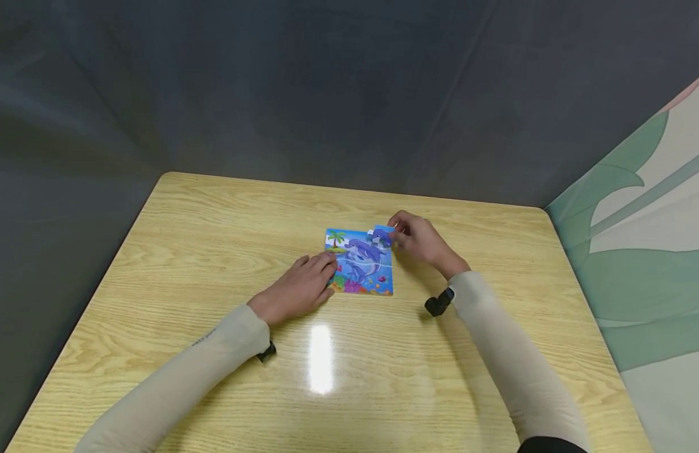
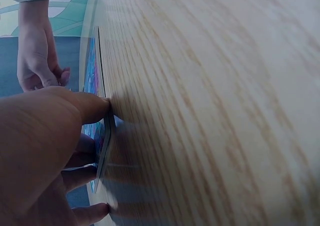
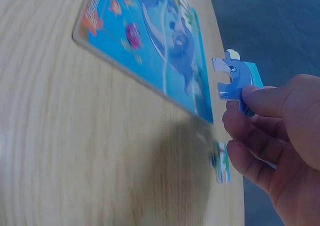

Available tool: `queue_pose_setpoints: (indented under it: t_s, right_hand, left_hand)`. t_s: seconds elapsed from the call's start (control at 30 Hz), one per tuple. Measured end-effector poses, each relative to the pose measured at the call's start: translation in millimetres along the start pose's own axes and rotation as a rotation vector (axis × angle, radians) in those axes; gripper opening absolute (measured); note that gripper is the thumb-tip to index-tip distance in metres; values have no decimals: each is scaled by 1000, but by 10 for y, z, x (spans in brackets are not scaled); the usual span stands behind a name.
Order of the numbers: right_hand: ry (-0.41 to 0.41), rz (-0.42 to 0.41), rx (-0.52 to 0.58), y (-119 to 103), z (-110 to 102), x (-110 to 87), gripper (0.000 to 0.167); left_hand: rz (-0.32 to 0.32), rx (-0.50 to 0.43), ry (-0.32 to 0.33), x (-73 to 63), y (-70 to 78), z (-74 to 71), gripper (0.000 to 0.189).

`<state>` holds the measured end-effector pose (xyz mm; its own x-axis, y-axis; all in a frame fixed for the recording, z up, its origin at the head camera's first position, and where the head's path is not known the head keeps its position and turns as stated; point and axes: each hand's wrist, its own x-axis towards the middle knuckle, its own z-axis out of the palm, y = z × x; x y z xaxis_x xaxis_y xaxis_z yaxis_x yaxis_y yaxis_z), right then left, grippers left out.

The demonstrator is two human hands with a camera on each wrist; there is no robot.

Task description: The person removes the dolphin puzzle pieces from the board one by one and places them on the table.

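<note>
A small jigsaw puzzle board (image 1: 360,267) with dolphins, a palm tree and sea life lies flat on the table. My left hand (image 1: 304,283) rests at its left side, fingers over the edge. In the left wrist view the thumb (image 2: 95,107) touches the board's near edge. Between thumb and fingers my right hand (image 1: 419,239) pinches a puzzle piece (image 3: 240,81) showing a dolphin's head. It is raised over the board's far right corner. One more puzzle piece (image 3: 222,162) lies on the table beneath the right hand, which hides it in the head view.
The wooden table (image 1: 213,220) has its far edge a short way behind the board. Dark cloth (image 1: 326,94) hangs behind it, and a wall with a green leaf pattern (image 1: 638,270) stands at the right. Light glares on the near tabletop.
</note>
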<state>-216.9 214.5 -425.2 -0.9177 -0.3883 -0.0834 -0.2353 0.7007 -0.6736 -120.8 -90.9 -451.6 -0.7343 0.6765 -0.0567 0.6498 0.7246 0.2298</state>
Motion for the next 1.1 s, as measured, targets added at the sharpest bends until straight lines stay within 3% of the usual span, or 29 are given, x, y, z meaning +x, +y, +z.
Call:
queue_pose_setpoints:
  t_s: [0.6, 1.1]
  right_hand:
    - [75, 104, -80, 510, -479, -163, 20]
    - [44, 176, -104, 697, -618, -156, 23]
  left_hand:
    - [6, 21, 5, -3, -4, 18, 56]
    - [10, 3, 1, 0, 16, -27, 56]
